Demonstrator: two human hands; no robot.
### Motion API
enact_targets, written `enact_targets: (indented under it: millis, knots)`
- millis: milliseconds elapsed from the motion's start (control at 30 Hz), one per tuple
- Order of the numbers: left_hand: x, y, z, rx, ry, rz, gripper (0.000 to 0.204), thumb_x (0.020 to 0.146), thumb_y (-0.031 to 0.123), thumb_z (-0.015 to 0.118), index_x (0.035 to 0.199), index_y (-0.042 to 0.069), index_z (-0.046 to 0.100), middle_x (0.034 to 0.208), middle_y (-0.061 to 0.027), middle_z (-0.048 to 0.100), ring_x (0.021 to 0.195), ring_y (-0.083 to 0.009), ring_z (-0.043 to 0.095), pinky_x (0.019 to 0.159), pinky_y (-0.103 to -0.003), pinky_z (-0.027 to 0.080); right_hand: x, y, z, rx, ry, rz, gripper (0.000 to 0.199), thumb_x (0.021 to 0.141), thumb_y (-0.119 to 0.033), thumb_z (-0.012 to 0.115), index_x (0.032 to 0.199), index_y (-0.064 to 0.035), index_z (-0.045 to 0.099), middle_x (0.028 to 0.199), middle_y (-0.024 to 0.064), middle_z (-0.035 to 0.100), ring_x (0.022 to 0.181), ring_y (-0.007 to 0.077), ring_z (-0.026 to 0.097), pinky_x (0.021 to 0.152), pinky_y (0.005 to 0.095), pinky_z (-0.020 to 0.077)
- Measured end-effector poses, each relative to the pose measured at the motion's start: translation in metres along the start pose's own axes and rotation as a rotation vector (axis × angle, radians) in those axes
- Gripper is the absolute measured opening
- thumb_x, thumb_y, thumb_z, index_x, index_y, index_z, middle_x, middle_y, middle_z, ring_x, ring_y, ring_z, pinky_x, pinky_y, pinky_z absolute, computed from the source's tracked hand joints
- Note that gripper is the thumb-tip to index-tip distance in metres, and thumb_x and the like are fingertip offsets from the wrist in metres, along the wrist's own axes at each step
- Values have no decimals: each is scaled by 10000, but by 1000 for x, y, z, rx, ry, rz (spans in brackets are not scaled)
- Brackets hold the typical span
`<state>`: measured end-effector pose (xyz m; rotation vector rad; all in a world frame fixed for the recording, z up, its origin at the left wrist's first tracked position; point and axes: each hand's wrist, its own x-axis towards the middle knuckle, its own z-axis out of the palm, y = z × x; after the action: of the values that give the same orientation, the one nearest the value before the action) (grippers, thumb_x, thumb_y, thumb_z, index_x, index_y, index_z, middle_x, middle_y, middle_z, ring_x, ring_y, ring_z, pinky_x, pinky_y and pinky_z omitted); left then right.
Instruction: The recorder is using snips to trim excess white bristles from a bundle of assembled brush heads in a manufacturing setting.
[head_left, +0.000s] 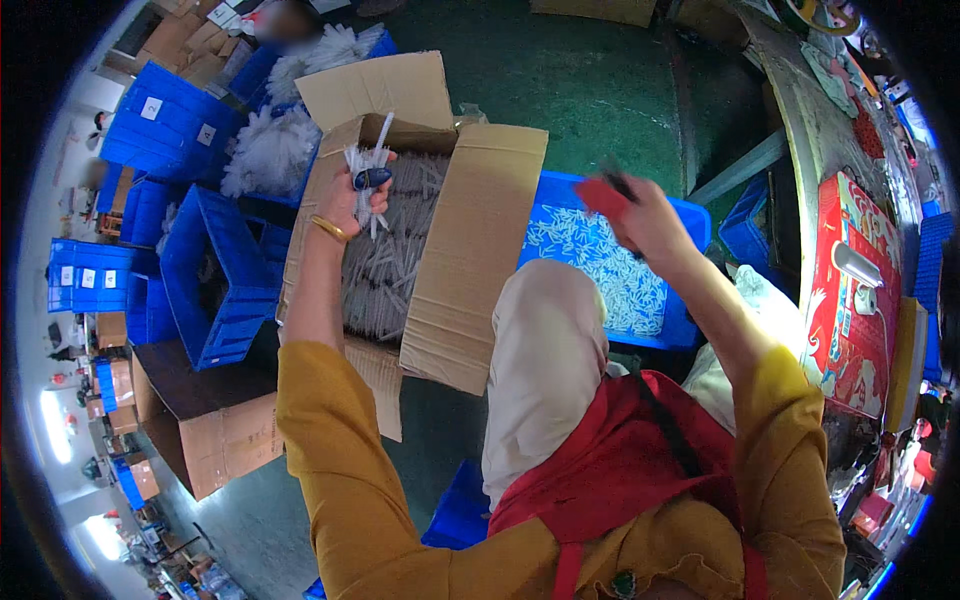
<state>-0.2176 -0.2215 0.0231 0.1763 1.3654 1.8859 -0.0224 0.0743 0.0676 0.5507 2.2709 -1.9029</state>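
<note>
Fingers of the left hand (352, 195) are wrapped around a bundle of thin white plastic pieces (368, 170) and a small dark blue tool (372, 179), held above the open cardboard box (470, 250) at far left, which is full of the same white pieces. The right hand (645, 215) is curled around a red object (603, 196) over the blue crate (690, 225) of small white parts to the right. The white pieces look light, slim and bendy; gripping them mid-length as a bunch seems safest.
</note>
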Motion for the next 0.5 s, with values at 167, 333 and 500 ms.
enact_targets:
  millis: [167, 333, 500]
  knots:
    - [-24, -3, 54, 47, -23, 14, 261, 761, 93, 465, 1002, -2, 500, 646, -52, 521, 450, -91, 435, 399, -225, 335, 55, -43, 69, 219, -207, -64, 148, 777, -65, 413, 803, -47, 557, 458, -27, 358, 367, 56, 293, 336, 221, 185]
    - [-52, -12, 77, 160, -78, 75, 299, 700, 96, 566, 977, -7, 521, 648, -10, 509, 467, -72, 445, 418, -196, 332, 52, -59, 101, 71, -126, -212, 162, 739, -43, 418, 792, -43, 570, 500, 8, 450, 400, 74, 366, 343, 228, 252]
    - [-63, -25, 43, -109, -94, 28, 284, 703, 167, 580, 928, -1, 537, 672, -33, 539, 491, -88, 472, 451, -211, 368, 57, -77, 79, -198, 190, -461, 147, 693, -84, 462, 714, -52, 604, 526, 43, 493, 445, 107, 466, 376, 265, 348]
